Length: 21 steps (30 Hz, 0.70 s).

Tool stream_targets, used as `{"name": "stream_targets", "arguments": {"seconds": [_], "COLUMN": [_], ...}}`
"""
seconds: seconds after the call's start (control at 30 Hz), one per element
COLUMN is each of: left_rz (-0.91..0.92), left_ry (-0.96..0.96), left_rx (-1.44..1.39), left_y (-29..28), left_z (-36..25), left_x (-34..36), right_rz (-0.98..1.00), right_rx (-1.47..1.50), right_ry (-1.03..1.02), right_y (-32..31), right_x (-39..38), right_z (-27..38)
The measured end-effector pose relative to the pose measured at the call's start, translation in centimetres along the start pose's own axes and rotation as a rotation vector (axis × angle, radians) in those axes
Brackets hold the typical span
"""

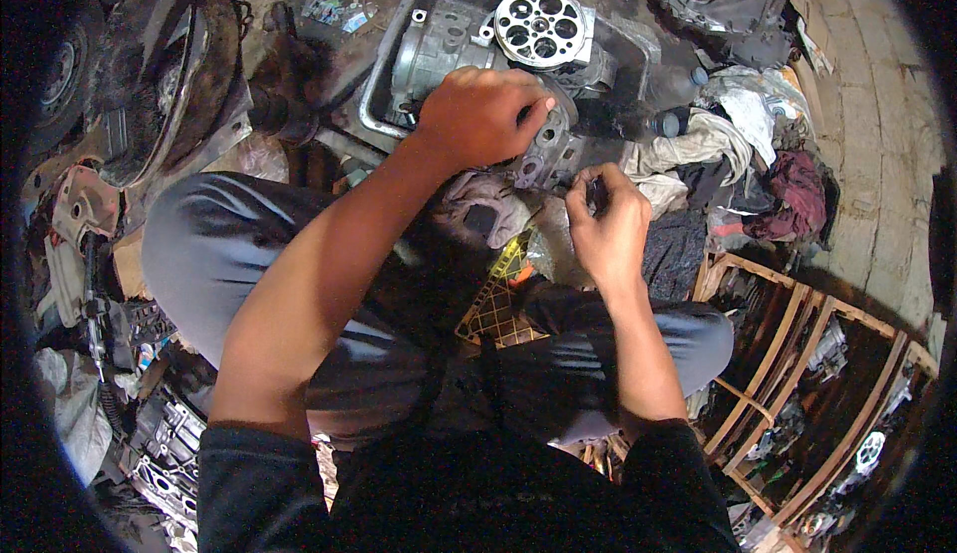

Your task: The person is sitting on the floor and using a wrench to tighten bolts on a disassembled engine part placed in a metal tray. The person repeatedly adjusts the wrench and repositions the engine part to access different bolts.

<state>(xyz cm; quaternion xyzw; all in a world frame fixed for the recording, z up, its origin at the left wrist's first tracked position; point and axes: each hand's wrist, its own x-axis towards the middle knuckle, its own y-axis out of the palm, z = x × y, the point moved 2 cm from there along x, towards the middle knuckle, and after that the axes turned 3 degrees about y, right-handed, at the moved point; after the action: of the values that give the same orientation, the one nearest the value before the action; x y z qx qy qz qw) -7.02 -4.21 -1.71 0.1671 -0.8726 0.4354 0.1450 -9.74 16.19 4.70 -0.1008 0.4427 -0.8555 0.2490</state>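
Note:
My left hand is curled over a grey cast-metal housing with bolt holes, at the near edge of a metal tray. Its fingertips are partly hidden. Closer to me and to the right, my right hand is closed in a pinch, with something small and dark between thumb and fingers that I cannot make out. Inside the tray lie a round silver plate with several holes and a grey cylindrical metal body. A crumpled grey-purple rag sits just below the housing.
Cloth rags and a plastic bottle lie right of the tray. A large metal casing stands at the far right. Near right is a wooden crate of parts. Greasy machine parts crowd the left. A yellow plastic grid lies between my legs.

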Motion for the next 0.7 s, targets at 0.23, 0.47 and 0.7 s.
{"name": "stream_targets", "arguments": {"seconds": [0.23,0.47,0.7], "left_rz": [0.019,0.024,0.014], "left_ry": [-0.004,-0.028,-0.016], "left_rx": [0.009,0.021,0.057], "left_y": [0.1,0.0,0.0], "left_z": [0.0,-0.2,-0.7], "left_x": [-0.1,-0.1,0.1], "right_rz": [-0.017,-0.066,-0.152], "right_rx": [-0.039,-0.154,-0.18], "right_ry": [-0.014,-0.122,-0.185], "right_y": [0.3,0.7,1.2], "right_x": [0.0,-0.9,-1.3], "right_z": [-0.2,0.5,-0.6]}}
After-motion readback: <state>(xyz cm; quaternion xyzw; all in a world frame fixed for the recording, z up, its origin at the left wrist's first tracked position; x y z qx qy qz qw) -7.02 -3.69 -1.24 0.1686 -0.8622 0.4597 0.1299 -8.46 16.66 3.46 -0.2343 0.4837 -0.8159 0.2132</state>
